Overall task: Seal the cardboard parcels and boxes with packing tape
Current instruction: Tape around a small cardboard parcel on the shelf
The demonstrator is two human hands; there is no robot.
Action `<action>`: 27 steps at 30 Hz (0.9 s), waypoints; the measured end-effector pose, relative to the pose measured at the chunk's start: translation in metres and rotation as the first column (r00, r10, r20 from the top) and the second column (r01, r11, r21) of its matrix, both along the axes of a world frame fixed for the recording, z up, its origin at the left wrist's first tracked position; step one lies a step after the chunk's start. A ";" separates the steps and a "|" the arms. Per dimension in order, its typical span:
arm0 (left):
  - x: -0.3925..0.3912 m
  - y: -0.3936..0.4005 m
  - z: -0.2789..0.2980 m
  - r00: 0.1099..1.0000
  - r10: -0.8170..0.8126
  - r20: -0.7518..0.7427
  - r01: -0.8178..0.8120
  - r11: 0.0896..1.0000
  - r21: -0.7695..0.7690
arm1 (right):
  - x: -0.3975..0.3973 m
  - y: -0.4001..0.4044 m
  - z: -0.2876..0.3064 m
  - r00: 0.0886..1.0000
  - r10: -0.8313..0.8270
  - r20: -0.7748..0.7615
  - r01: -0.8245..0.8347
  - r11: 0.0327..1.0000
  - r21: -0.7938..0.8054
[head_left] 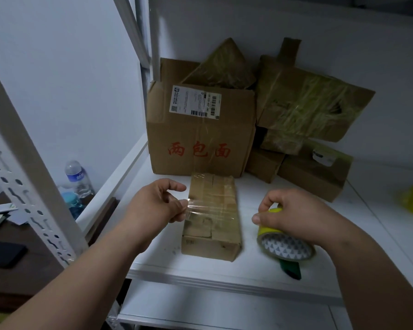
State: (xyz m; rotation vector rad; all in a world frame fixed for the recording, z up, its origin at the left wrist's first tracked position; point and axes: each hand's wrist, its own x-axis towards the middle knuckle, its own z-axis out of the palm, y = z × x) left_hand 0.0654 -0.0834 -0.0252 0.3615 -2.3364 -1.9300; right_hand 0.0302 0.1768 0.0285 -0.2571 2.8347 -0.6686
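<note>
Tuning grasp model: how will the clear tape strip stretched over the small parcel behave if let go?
The tape strip looks thin and floppy; the left hand and the tape roll seem to keep it taut. Released, it would probably sag onto the small parcel and stick. It may curl and cling to itself.

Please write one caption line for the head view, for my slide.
Left hand pinches clear tape over small brown cardboard parcel; right hand grips yellow tape roll.
</note>
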 end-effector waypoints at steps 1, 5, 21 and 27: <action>-0.002 -0.001 -0.001 1.000 0.004 0.018 -0.004 1.000 0.000 | -0.002 0.000 -0.004 1.000 -0.004 0.005 0.004 1.000 -0.011; -0.011 -0.002 -0.007 0.997 0.012 0.078 -0.010 1.000 -0.024 | -0.011 -0.002 -0.010 1.000 0.013 0.016 -0.013 1.000 0.017; -0.004 0.010 -0.029 0.991 0.130 0.024 -0.119 0.954 -0.276 | -0.033 -0.017 -0.028 0.993 0.032 0.111 -0.063 0.958 0.280; -0.002 0.013 -0.037 0.992 0.123 0.028 -0.098 0.891 -0.443 | -0.032 -0.024 -0.038 0.995 0.040 0.088 -0.069 0.935 0.348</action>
